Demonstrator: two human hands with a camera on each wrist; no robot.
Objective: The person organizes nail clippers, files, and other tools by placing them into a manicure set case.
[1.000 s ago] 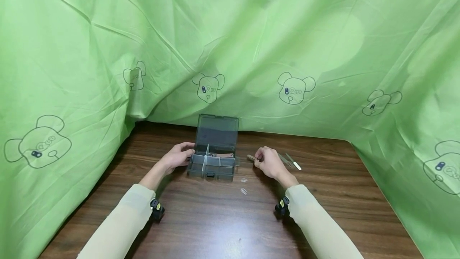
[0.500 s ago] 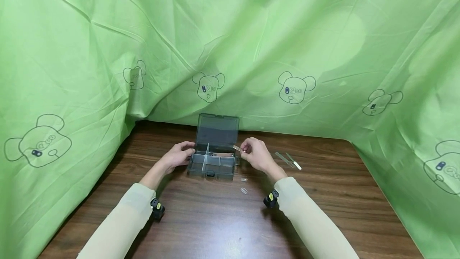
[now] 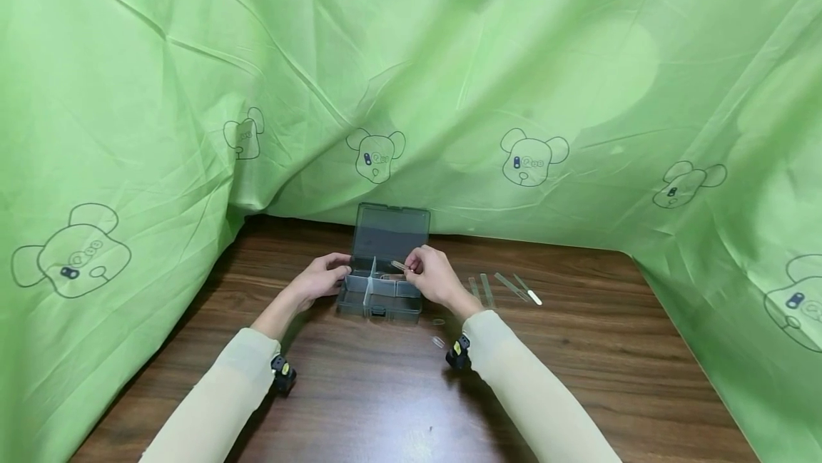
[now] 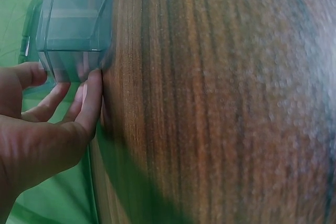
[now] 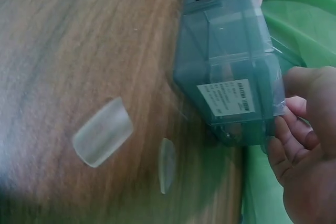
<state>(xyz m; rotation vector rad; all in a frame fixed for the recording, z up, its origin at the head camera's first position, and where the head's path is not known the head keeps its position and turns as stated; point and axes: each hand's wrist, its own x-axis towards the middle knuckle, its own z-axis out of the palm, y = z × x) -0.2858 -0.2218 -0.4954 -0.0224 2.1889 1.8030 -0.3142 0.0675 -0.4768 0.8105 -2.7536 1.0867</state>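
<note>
A smoky clear divided box [image 3: 352, 307] stands with its lid [image 3: 392, 230] raised at the back. My left hand [image 3: 317, 277] grips the box's left end, thumb by the rim and fingertips on the side wall, as the left wrist view also shows. Over the back right compartment, my right hand [image 3: 433, 274] pinches a slim light metallic piece [image 3: 398, 265]; its kind I cannot tell. Below it in that compartment another slim object [image 3: 389, 277] is partly hidden. In the right wrist view, the box's right end carries a white printed label [image 5: 226, 98], and my fingers hide the piece.
Two clear curved nail tips, a wider one [image 5: 102, 132] and a narrower one [image 5: 167, 166], lie in front of the box. Right of it are clear strips [image 3: 486, 290] and a thin tool with a white handle [image 3: 534, 297]. A green curtain [image 3: 462, 163] hangs behind the wooden table [image 3: 359, 392].
My right hand has carried the slim piece left from the table right of the box to over its back right compartment. The left hand keeps its place on the box.
</note>
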